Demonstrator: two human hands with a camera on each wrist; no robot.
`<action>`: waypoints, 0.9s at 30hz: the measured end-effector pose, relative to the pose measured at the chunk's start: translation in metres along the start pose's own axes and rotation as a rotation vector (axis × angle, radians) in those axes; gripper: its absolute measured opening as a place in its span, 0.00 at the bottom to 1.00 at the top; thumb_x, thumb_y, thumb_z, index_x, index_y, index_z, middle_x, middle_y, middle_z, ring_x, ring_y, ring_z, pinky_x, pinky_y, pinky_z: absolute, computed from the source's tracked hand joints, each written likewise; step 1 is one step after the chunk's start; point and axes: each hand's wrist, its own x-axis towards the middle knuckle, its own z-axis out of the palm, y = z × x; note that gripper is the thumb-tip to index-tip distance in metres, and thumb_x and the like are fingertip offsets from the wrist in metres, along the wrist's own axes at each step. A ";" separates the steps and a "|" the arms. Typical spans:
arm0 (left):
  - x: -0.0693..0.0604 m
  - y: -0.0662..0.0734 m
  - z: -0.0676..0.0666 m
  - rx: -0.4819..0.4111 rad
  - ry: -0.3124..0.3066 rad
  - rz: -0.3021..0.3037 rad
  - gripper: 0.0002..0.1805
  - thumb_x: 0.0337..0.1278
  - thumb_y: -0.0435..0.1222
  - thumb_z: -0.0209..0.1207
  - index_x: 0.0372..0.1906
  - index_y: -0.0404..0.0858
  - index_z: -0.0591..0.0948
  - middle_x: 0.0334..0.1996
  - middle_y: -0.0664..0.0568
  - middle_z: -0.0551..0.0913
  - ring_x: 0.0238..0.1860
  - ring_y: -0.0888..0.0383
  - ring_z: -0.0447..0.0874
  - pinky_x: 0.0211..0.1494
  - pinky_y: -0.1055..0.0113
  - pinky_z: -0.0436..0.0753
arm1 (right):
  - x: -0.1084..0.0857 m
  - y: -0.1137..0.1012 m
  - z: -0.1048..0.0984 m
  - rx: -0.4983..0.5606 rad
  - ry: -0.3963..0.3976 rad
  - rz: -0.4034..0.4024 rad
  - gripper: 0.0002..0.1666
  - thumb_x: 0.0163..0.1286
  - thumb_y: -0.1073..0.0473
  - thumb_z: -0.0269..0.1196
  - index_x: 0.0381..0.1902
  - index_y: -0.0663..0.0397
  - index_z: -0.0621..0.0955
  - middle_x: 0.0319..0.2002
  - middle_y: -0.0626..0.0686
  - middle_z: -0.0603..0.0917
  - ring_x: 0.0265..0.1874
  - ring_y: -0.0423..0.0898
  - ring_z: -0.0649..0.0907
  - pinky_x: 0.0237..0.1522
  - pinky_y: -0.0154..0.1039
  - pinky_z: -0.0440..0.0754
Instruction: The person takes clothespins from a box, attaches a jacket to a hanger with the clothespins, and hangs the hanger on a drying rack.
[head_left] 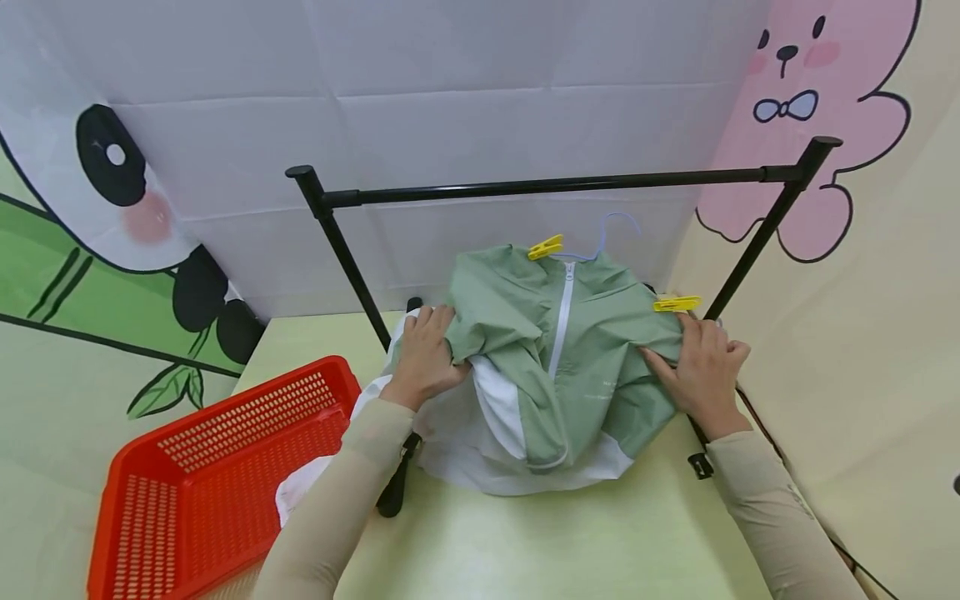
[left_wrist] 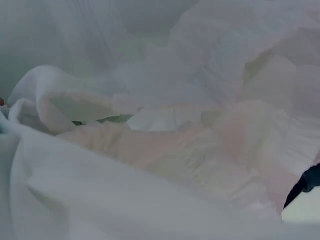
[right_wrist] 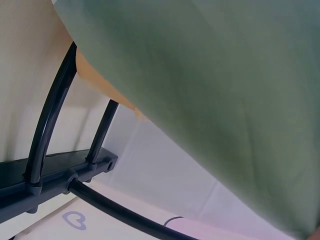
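Note:
A green and white zip-up jacket (head_left: 577,333) is held up by both hands on a pale blue hanger (head_left: 604,229). Its hook appears below the bar of the black rack (head_left: 555,185), apart from it. My left hand (head_left: 427,354) grips the jacket's side by one sleeve, with white cloth around it. On the other side, my right hand (head_left: 705,367) pinches the green fabric between thumb and fingers. One yellow clothespin (head_left: 546,247) sits near the collar, another yellow clothespin (head_left: 677,304) by the right hand. White fabric (left_wrist: 125,190) fills the left wrist view; green fabric (right_wrist: 210,100) covers much of the right.
A red plastic basket (head_left: 225,467) stands at the left, with a white cloth (head_left: 300,487) at its right side, partly hidden by the left sleeve. The rack stands on a pale table (head_left: 525,550) against a wall with cartoon prints. A dark cable (head_left: 847,554) runs at the right.

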 end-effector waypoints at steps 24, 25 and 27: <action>0.041 0.033 0.039 -0.071 -0.041 -0.069 0.26 0.38 0.44 0.58 0.47 0.38 0.70 0.43 0.45 0.73 0.40 0.47 0.64 0.42 0.53 0.60 | -0.008 0.022 -0.009 -0.022 0.052 0.091 0.60 0.64 0.17 0.39 0.57 0.72 0.72 0.38 0.75 0.72 0.31 0.71 0.68 0.33 0.62 0.56; 0.042 0.035 0.040 -0.071 -0.047 -0.073 0.26 0.39 0.44 0.58 0.48 0.37 0.70 0.43 0.45 0.73 0.41 0.46 0.65 0.42 0.53 0.60 | -0.009 0.023 -0.010 -0.025 0.053 0.096 0.60 0.64 0.17 0.39 0.57 0.73 0.72 0.38 0.75 0.72 0.32 0.71 0.68 0.33 0.63 0.56; 0.045 0.038 0.043 -0.059 -0.058 -0.081 0.29 0.41 0.45 0.60 0.51 0.37 0.71 0.45 0.44 0.73 0.42 0.46 0.65 0.43 0.53 0.60 | -0.009 0.025 -0.012 -0.022 0.047 0.109 0.61 0.64 0.17 0.39 0.58 0.73 0.72 0.38 0.76 0.71 0.32 0.71 0.68 0.34 0.63 0.55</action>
